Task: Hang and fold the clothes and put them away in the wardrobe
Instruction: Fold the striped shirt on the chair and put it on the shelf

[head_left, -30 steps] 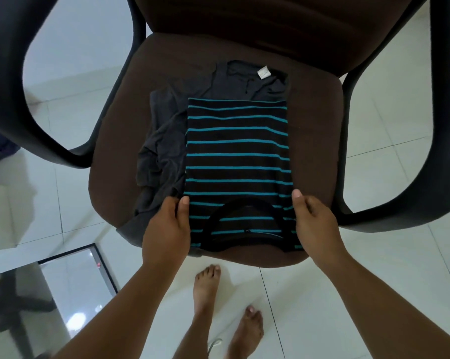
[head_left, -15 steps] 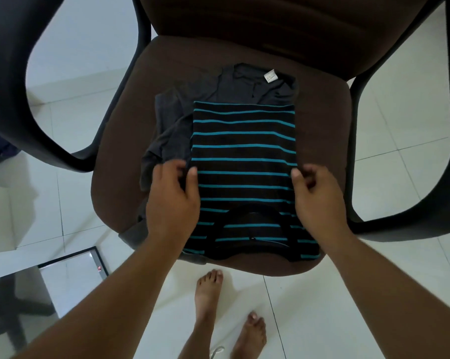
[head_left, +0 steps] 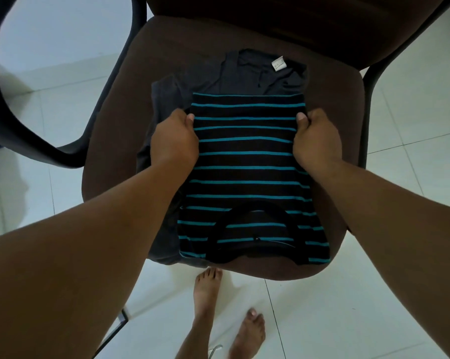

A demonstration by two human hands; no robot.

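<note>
- Left hand point(head_left: 174, 141) clamps the left edge of the striped shirt point(head_left: 247, 161), thumb on top near the far corner, the other fingers out of sight, likely curled beneath.
- Right hand point(head_left: 315, 141) mirrors it on the right edge, thumb pressing the top layer — both hands pinched onto the cloth, level with each other.
- The shirt lies flat on the chair seat point(head_left: 348, 104), already narrowed into a long panel, neckline point(head_left: 255, 229) at the near end, far hem just beyond the thumbs.
- Looks like the lengthwise fold is in hand: my read is the far end gets brought toward the collar.
- To do it well: lift both corners together, keep the grip even so the stripes stay parallel, lay the hem square on the near part, then smooth outward.
- Watch the grey garment point(head_left: 247, 71) underneath — it pokes out at the far end and down the left side, white tag point(head_left: 278, 64) showing; fingers digging under could snag it too.
- Near edge of the shirt reaches the seat's front lip, so little room there; it could slide off.
- Armrests point(head_left: 63, 149) flank both sides, well apart from the hands; backrest closes the far end.
- White tiled floor point(head_left: 413, 177) open all round; bare feet point(head_left: 208, 288) stand just below the seat front.
</note>
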